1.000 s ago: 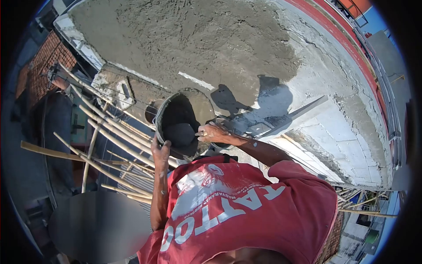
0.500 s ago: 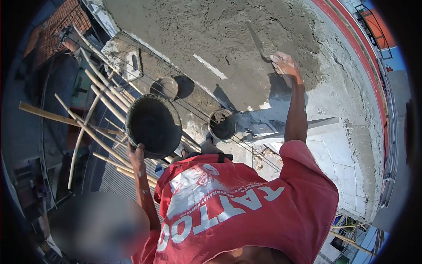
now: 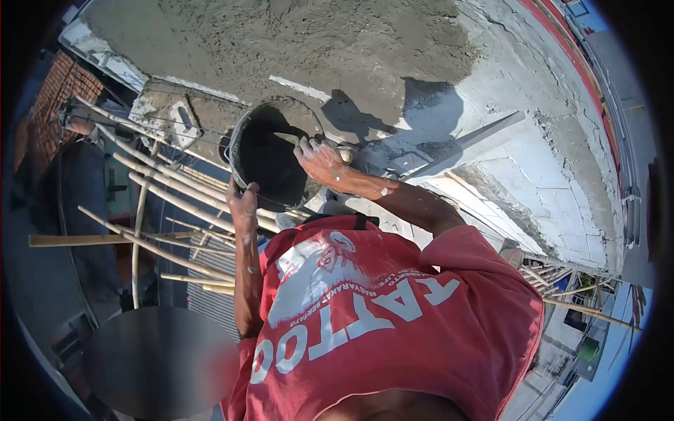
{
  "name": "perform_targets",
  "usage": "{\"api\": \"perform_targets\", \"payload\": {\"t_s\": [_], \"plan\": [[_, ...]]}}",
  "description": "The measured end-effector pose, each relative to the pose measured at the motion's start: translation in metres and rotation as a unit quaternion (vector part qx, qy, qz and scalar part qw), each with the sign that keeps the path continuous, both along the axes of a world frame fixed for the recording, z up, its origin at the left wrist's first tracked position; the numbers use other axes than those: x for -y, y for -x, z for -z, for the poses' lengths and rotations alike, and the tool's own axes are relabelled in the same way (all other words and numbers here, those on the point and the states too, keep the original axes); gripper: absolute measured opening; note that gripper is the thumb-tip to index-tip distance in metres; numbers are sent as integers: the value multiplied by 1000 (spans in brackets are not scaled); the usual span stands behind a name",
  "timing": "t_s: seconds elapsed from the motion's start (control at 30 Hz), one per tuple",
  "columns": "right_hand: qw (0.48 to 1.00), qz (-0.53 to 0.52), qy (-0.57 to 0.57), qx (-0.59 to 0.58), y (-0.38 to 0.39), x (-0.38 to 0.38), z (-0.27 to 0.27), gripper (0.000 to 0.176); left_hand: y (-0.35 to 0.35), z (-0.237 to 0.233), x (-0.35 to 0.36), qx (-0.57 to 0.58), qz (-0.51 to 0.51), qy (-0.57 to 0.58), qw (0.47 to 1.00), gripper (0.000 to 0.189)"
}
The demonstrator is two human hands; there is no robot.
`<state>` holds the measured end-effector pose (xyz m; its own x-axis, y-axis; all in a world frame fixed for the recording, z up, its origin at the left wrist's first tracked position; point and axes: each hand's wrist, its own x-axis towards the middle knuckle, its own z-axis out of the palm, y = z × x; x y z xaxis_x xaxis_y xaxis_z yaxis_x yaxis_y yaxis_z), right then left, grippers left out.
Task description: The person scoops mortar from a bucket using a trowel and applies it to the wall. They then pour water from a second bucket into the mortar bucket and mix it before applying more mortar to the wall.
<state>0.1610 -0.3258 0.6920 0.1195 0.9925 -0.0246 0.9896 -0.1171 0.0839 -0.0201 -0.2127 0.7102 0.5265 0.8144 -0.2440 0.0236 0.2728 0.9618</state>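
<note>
My left hand [image 3: 243, 201] grips the near rim of a dark bucket [image 3: 242, 140], its fingers closed on the edge. The bucket is tilted with its mouth toward me, and its inside lies in deep shadow. My right hand [image 3: 321, 164] is closed around a trowel, whose pale handle end [image 3: 345, 155] sticks out beside the wrist. The trowel's blade [image 3: 286, 135] reaches into the bucket's mouth. Behind the bucket stands a wall with wet grey mortar [image 3: 302, 42] spread over its upper part.
Bamboo scaffold poles [image 3: 182, 193] cross on the left. A float with a cut-out handle [image 3: 184, 123] lies on the ledge left of the bucket. A long straightedge [image 3: 474, 142] slants at the right, in front of bare pale blocks [image 3: 533, 186].
My right hand has brought the trowel from the mortared wall down to the bucket's mouth. My left hand has moved the bucket up and to the right.
</note>
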Motion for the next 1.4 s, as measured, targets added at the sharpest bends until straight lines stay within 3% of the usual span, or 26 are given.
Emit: {"api": "perform_targets", "payload": {"t_s": [0.07, 0.2, 0.27, 0.33, 0.4, 0.43, 0.47, 0.53, 0.57, 0.6, 0.67, 0.7, 0.73, 0.77, 0.8, 0.87, 0.93, 1.0, 1.03, 1.1, 1.13, 1.17, 1.2, 1.23, 1.3, 1.4], "plan": [[995, -48, 87, -2, 14, 8, 22, 35, -7, 10, -3, 8, 11, -33, 999, 43], [996, -34, 74, -21, -3, 16, -20, 31, -15, -2, 1, 13, 50, -99, 994, 41], [981, 120, -78, 133, -16, 5, 4, 25, -12, 1, 4, 5, 77, -132, 988, 45], [982, 93, -100, 132, -21, 12, 17, 21, -19, 8, 7, 0, 80, -198, 977, 50], [987, 0, -151, -50, -10, 31, 23, 18, -23, -20, 19, -87, 90, -229, 965, 53], [989, 30, -49, -133, -16, 35, 26, 19, -21, -19, 22, -80, 89, -235, 965, 54], [989, 17, -49, -136, -19, 38, 22, 19, -18, -14, 24, -76, 88, -240, 964, 55], [952, 35, 60, -299, -9, 42, 16, 24, -9, 3, 25, -122, 76, -212, 967, 57], [908, 73, 100, -400, -9, 37, 20, 36, -6, -3, 25, -105, 93, -147, 979, 56], [907, 62, 107, -401, -11, 41, 45, 36, -5, -8, 25, -83, 105, -81, 988, 55], [803, 9, -80, -590, -16, 57, 111, 37, 3, 5, 20, 38, 86, -36, 995, 49], [912, 61, 31, -404, -11, 52, 58, 39, 7, 11, 18, 34, 60, 4, 998, 44], [913, 51, 40, -403, -11, 49, 26, 39, 11, 15, 15, -45, 29, 42, 998, 43], [903, 60, 85, -417, -16, 49, 2, 42, 17, 24, 13, -29, -1, 64, 998, 44], [891, 71, 130, -428, -22, 52, -9, 46, 22, 28, 14, -13, -30, 86, 996, 45], [883, 36, 88, -461, -40, 58, 0, 48, 35, 35, 14, -66, -81, 87, 991, 42], [698, 166, 246, -651, -65, 55, -15, 49, 47, 30, 13, -131, -113, 114, 978, 44], [526, 217, 191, -800, -97, 51, -27, 36, 54, 26, 9, -130, -139, 92, 977, 43], [523, 218, 179, -804, -131, 43, -11, 30, 60, 25, 6, -130, -151, 69, 978, 42], [677, 272, 93, -678, -217, 24, -5, 31, 78, 33, -5, -103, -132, 23, 986, 43], [726, 334, 0, -601, -245, 26, -24, 30, 84, 37, -5, -69, -108, -19, 992, 43], [764, 376, -28, -523, -278, 38, -47, 25, 86, 31, -5, -67, -98, -28, 993, 45], [766, 341, -136, -527, -310, 55, -57, 24, 84, 29, -8, -65, -104, -28, 992, 45], [808, 308, -132, -485, -264, 55, -147, 25, 81, 27, -8, -75, -121, -31, 989, 47], [845, 330, -167, -387, -232, 73, -203, 29, 78, 23, -3, -68, -127, -48, 988, 51], [921, 270, -108, -261, -196, 69, -193, 39, 59, 35, -5, -50, -127, -1, 991, 48]]}}
